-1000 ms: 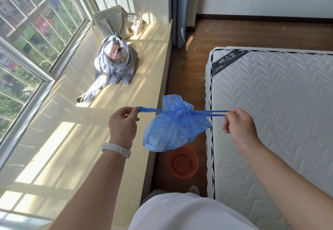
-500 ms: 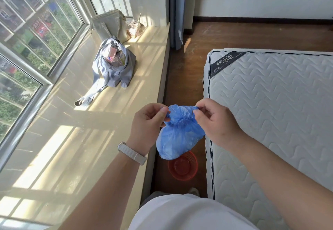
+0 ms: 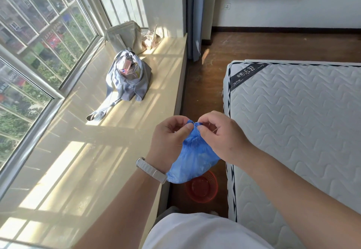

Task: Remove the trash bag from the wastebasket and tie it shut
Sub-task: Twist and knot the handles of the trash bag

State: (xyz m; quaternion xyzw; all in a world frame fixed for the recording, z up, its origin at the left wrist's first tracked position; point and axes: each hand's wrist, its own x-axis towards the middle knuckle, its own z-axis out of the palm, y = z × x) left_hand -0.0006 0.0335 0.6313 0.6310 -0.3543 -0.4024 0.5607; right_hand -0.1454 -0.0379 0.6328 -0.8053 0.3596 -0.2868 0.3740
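Observation:
A blue plastic trash bag [image 3: 192, 161] hangs in the air between the window ledge and the mattress, its mouth gathered into a tight neck. My left hand [image 3: 169, 138] pinches the drawstring at the neck from the left. Fingertip to fingertip with it, my right hand [image 3: 220, 135] pinches the string from the right. The strings themselves are mostly hidden by my fingers. Directly below the bag, a small red mesh wastebasket [image 3: 202, 189] stands on the wooden floor with no bag in it.
A wide cream window ledge [image 3: 97, 151] runs along the left, carrying a grey cloth bag [image 3: 129, 80] stuffed with items and a beige bag [image 3: 125, 36] behind it. A white quilted mattress [image 3: 297, 131] fills the right. A narrow strip of wooden floor [image 3: 203, 84] lies between them.
One second ago my hands were wide apart, pulling the drawstrings taut sideways. They have come together at the bag's neck, and the bag now hangs lower beneath my fingers.

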